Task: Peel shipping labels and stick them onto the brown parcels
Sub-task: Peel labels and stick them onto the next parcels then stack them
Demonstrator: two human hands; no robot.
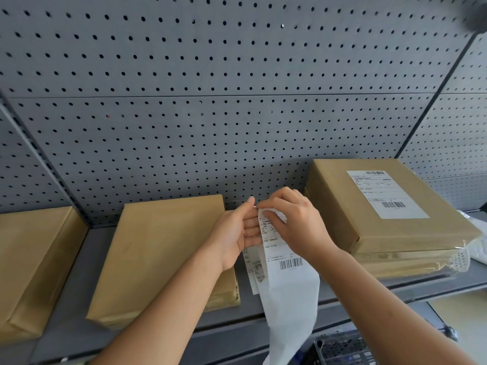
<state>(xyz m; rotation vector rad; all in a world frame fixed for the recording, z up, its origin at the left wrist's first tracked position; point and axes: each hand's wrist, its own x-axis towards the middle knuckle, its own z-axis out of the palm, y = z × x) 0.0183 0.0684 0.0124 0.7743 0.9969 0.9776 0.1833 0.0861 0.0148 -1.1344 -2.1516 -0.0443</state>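
The shipping label (286,260) hangs as a white strip in front of the grey shelf (79,312), between the middle parcel (168,248) and the right stack, its barcode facing the camera and its lower length trailing past the shelf edge. Both hands meet at its top: the left hand (234,235) holds the upper edge between thumb and fingers, and the right hand (297,225) pinches the top corner with curled fingers. The right parcel (342,206) already carries a stuck label (387,193). The left parcel (31,267) is bare, and a pegboard (210,101) stands behind.
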